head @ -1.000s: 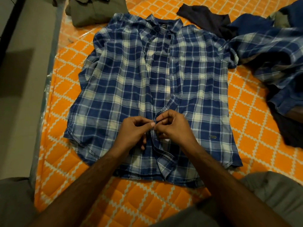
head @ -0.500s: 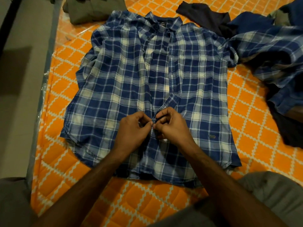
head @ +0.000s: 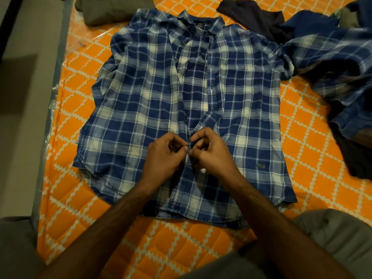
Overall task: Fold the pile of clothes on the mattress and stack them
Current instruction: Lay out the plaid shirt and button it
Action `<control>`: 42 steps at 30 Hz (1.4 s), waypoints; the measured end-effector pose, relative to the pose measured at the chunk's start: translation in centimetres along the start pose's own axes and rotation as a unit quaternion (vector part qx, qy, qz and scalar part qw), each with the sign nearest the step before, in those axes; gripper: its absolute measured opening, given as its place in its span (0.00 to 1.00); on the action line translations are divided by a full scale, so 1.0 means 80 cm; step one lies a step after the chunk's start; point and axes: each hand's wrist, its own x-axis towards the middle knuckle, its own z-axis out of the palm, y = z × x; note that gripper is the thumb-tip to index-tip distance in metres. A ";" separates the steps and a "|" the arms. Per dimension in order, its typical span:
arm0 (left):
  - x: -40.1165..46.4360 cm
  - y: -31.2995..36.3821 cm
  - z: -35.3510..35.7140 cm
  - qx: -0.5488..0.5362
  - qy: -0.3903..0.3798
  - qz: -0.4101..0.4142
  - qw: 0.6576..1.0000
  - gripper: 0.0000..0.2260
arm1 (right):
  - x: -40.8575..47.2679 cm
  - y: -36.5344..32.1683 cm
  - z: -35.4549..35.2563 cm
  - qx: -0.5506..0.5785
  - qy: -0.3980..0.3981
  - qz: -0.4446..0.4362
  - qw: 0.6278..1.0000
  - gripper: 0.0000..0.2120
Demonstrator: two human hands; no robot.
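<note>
The blue plaid shirt [head: 237, 109] lies spread flat, front side up, in the middle of the orange mattress [head: 314, 178]. Its long axis runs straight away from the person: collar at the far end, hem at the near end, just ahead of the forearms. The front placket gapes open through the upper chest and narrows down toward the hands.

Both hands meet on that placket, low on the shirt, a little above the hem. The left hand [head: 163, 156] pinches the left edge of the opening between thumb and fingertips, fingers curled in tight. The right hand [head: 213, 152] pinches the facing edge the same way, knuckles up. The fingertips touch at the seam line; whether a button sits between them is too small to tell.

Off the shirt's right shoulder a rumpled pile of clothes [head: 338, 77] spreads toward the mattress edge, with a dark garment [head: 259, 19] just beyond the collar. Beyond the left shoulder sits a folded olive garment [head: 112, 9].
</note>
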 end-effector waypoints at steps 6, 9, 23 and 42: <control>0.006 -0.004 -0.003 0.020 -0.011 0.002 1.000 0.12 | 0.002 -0.004 -0.007 0.064 -0.025 0.052 0.996 0.15; 0.008 -0.007 -0.004 0.042 -0.034 0.007 0.999 0.11 | 0.004 -0.001 -0.007 0.053 -0.041 0.055 0.996 0.15; 0.103 0.025 -0.002 0.144 -0.016 0.086 0.986 0.06 | 0.069 -0.038 -0.043 -0.296 0.096 -0.050 0.949 0.23; 0.110 0.001 -0.011 0.080 -0.024 -0.001 0.997 0.02 | 0.056 -0.018 -0.014 -0.524 0.118 -0.079 0.840 0.17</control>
